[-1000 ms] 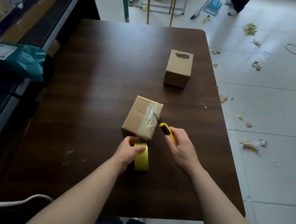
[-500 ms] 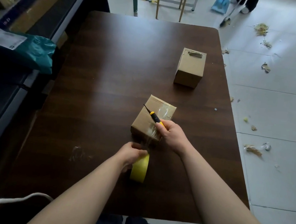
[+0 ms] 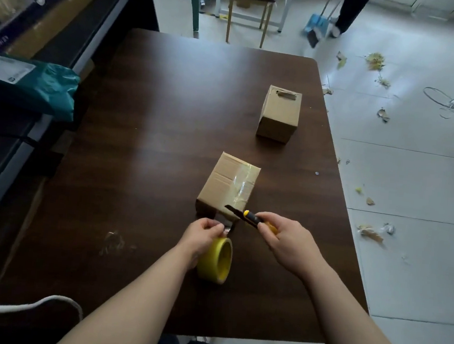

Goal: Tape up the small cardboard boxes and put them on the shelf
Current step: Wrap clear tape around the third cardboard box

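Both hands were busy: left hand (image 3: 204, 235) gripped the roll (image 3: 216, 260) just below the box (image 3: 228, 184); right hand (image 3: 287, 242) clasped the knife (image 3: 246, 215) touching its tape.

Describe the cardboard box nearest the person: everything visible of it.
The box is small, brown cardboard, closed, resting flat on the dark wooden table and turned slightly askew to the table's edges. Glossy clear tape, wrinkled in places, runs over the right part of its top and down the near side. A strip stretches from the near face to the yellow tape roll that the left hand grips. The blade of the utility knife, held by the right hand, is at its near top edge.
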A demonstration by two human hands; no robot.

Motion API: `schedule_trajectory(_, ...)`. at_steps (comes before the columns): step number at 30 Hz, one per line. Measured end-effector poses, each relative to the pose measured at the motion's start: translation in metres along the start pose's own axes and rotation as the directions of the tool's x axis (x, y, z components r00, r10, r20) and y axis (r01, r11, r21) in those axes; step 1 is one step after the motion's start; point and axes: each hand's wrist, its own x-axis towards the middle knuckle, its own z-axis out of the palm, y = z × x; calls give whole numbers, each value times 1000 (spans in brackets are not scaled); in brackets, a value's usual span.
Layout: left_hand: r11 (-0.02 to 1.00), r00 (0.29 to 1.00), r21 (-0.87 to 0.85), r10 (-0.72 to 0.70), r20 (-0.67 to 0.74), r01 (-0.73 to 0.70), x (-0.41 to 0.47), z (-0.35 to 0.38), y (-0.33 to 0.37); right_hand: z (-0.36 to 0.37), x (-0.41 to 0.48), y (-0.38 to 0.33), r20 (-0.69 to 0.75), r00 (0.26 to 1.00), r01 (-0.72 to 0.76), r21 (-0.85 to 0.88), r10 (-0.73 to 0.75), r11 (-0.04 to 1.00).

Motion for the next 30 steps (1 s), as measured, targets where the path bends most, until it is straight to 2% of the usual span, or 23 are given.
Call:
schedule_trajectory(5,999,1000,42,-22,-14,23,-2,-1,0,10,-10,-9,41,999,-7,-246,17,969)
schedule_trajectory(11,1000,1000,16,-1,-25,2,-4,-1,0,27,-2,-9,67,998,17,-387,10,922)
schedule_trajectory(14,1000,999,20,24,-40,-23,-5,0,2,35,3,-3,159,986,33,-482,50,876)
schedule_trajectory(18,994,997,107,40,-62,-33,-3,-6,6,43,0,15,185,969,-76,-406,163,911)
schedule_trajectory(24,955,987,293,11,-162,37,-1,-9,6,54,-1,43,16,924,-376,-139,381,916)
schedule_trajectory(30,924,968,374,12,-251,85,2,-9,8,79,11,46,-49,905,-425,-160,422,891)
